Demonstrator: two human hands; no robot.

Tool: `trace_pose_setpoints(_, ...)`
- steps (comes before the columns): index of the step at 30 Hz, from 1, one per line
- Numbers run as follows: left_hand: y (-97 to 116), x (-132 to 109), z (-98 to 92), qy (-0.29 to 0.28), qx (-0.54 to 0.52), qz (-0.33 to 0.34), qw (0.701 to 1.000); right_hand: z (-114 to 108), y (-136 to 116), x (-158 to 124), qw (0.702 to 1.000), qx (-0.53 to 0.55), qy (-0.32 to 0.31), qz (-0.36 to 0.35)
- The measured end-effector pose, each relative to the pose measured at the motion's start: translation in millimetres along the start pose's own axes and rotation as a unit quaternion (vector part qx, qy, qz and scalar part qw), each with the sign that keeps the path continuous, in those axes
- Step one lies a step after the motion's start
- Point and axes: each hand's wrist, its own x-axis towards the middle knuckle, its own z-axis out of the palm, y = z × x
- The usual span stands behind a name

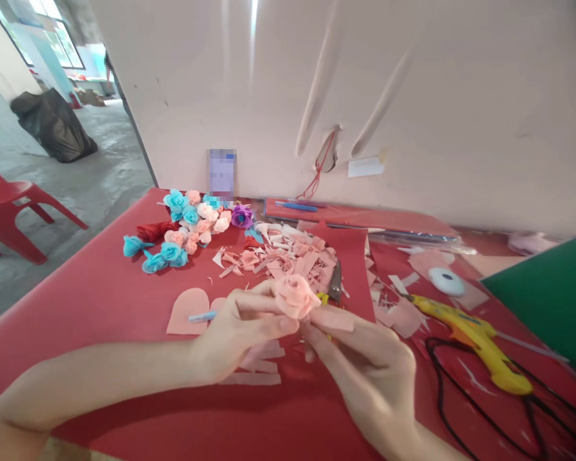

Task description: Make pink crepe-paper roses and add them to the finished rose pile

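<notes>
A pink paper rose [295, 296] is held up above the table, between my two hands. My left hand [242, 326] pinches its left side and base with thumb and fingers. From the right, my right hand [365, 349] grips the base below the petals, with a pale pink strip [338, 319] lying along its index finger. A light blue stick [202, 317] shows beside my left hand, over a pink heart-shaped paper piece [187, 310]. Behind the rose lie scissors [335, 282], their yellow handles partly hidden. Several pink strips [256, 378] rest below my left hand.
Finished paper flowers [191, 214] in blue, pink, white and purple cluster at the back left. Pink scraps [297, 253] pile behind my hands. A yellow glue gun [475, 339] with a black cord lies right, near a white round object [446, 282] and a green board [547, 301].
</notes>
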Motion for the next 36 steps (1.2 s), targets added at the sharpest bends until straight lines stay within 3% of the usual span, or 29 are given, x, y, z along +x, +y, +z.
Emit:
trace_pose_setpoints(4, -3, 2, -4.1, -0.024, -0.008, 0.007, 1.000, 0, 2, -2, 0.963, 0.188, -0.052, 0.188)
trace_pose_setpoints(7, -5, 3, -6.0, -0.059, -0.034, -0.014, 0.998, 2, 3, -3, 0.913, 0.307, -0.066, 0.259)
trace_pose_setpoints(13, -3, 5, -6.1, -0.084, -0.065, -0.061, 0.992, 2, -1, 3, 0.867, 0.372, -0.116, 0.312)
trace_pose_setpoints(20, 0, 8, -5.5, -0.122, -0.096, -0.110, 0.982, 0, 1, 5, 0.768, 0.480, -0.144, 0.399)
trace_pose_setpoints(23, 0, 10, -6.1, -0.157, -0.099, -0.114, 0.976, 0, 3, 3, 0.742, 0.504, -0.160, 0.413)
trace_pose_setpoints(26, 3, 10, -6.8, -0.149, -0.056, -0.100, 0.982, 0, 3, 3, 0.724, 0.515, -0.177, 0.423)
trace_pose_setpoints(29, 5, 7, -6.9, -0.125, -0.028, -0.093, 0.987, 1, 3, 2, 0.730, 0.501, -0.193, 0.422)
trace_pose_setpoints(31, 5, 5, -6.4, -0.118, -0.042, -0.087, 0.988, 2, 2, 2, 0.751, 0.485, -0.188, 0.407)
trace_pose_setpoints(33, 6, 3, -5.4, -0.115, -0.055, -0.076, 0.989, 2, 1, 3, 0.788, 0.456, -0.178, 0.373)
trace_pose_setpoints(36, 7, 1, -4.1, -0.107, -0.027, -0.074, 0.991, -1, -3, 7, 0.883, 0.335, -0.177, 0.278)
